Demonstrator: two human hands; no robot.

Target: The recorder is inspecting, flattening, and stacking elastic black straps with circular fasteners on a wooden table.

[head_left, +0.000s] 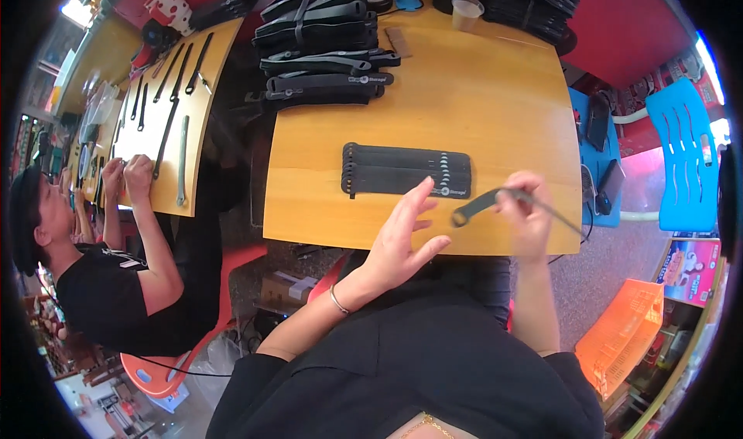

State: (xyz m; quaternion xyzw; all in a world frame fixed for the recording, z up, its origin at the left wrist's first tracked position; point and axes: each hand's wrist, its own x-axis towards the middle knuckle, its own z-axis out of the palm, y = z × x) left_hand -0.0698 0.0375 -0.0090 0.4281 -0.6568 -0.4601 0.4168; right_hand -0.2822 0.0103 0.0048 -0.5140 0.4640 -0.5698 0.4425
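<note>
A dark strap [474, 208] with a rounded, holed end is pinched in my right hand [529, 221], over the table's near right edge. Its far end trails off to the right, slightly blurred. My left hand [398, 242] is open with nothing in it, fingers spread, just in front of a row of overlapping black straps [395, 172]. Those straps lie flat on the wooden table [457, 102], their holed ends lined up at the left and pale printed marks near the right.
Bundled black and grey straps [321, 44] are piled at the table's back left, with more black straps [534, 6] at the back right beside a clear cup [467, 12]. A co-worker [101, 276] sits left at another table. An orange crate [619, 334] stands at right.
</note>
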